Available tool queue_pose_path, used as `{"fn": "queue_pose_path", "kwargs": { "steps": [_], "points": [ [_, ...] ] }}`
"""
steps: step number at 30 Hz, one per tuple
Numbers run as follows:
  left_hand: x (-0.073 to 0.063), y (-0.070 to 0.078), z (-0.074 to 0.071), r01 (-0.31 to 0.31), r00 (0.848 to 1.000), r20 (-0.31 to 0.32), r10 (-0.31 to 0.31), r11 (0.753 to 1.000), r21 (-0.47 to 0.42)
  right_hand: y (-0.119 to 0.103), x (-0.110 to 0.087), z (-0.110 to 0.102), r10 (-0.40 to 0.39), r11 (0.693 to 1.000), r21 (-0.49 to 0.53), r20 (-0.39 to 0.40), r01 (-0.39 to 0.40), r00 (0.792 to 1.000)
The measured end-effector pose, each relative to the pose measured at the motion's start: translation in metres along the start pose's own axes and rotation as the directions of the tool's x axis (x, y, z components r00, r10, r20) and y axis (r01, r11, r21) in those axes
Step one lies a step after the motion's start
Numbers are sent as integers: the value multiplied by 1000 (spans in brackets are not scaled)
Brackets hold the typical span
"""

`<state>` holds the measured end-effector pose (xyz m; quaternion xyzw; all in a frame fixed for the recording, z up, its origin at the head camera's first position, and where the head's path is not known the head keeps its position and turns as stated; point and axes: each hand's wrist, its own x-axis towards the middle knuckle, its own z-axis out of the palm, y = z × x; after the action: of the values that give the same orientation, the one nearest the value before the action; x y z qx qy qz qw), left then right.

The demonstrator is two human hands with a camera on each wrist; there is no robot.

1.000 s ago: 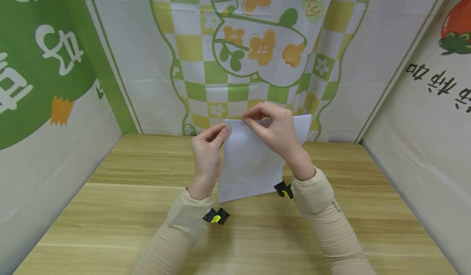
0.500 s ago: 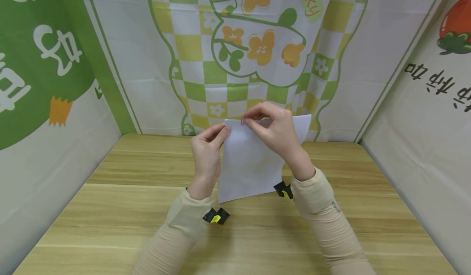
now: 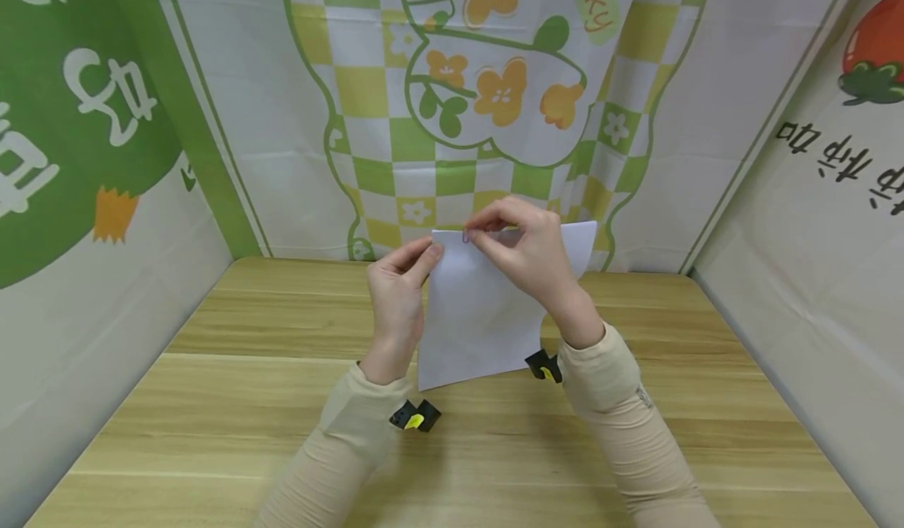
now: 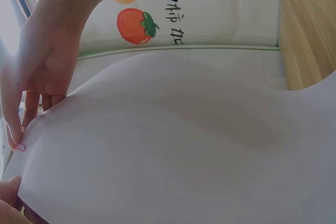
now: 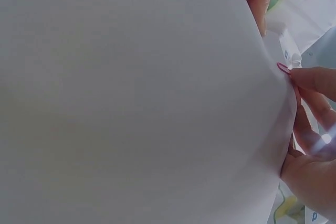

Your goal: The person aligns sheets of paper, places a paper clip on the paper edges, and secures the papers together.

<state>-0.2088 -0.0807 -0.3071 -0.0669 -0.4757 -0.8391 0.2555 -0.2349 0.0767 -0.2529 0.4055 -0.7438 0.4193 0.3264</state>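
White paper (image 3: 487, 308) hangs upright above the wooden table, slightly bowed. Its upper left corner is pinched between thumb and fingers of my left hand (image 3: 401, 293). A small pink paper clip (image 3: 465, 235) sits over the top edge, a short way right of that corner. My right hand (image 3: 530, 249) pinches this clip between thumb and index finger. In the right wrist view the loop of the paper clip (image 5: 283, 68) lies against the paper (image 5: 147, 98), its other end hidden by the fingertips. In the left wrist view the paper (image 4: 168, 140) covers most of the scene.
The wooden table (image 3: 282, 402) spreads below both forearms. A printed cloth (image 3: 395, 120) with green and yellow checks hangs behind it, and printed side panels (image 3: 805, 222) stand left and right. Black wrist mounts (image 3: 415, 416) with yellow marks sit at the cuffs.
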Motion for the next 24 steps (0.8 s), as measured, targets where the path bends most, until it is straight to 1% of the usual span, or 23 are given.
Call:
{"fn": "queue_pose_path", "kwargs": {
  "steps": [6,12,19,24],
  "points": [
    [-1,0,0,-6,1000,2,6,1000,-3,0,0,0,0,1000,22,-2,0,1000],
    [-1,-1,0,2,1000,-2,-2,1000,-2,-1,0,0,12,999,45,-4,-12,1000],
    [-2,-1,1,12,1000,-2,-12,1000,0,-2,-1,-1,29,998,50,1,-29,1000],
    [-3,-1,1,7,1000,-11,-7,1000,-3,-3,-1,-1,29,998,54,2,-29,1000]
  ]
}}
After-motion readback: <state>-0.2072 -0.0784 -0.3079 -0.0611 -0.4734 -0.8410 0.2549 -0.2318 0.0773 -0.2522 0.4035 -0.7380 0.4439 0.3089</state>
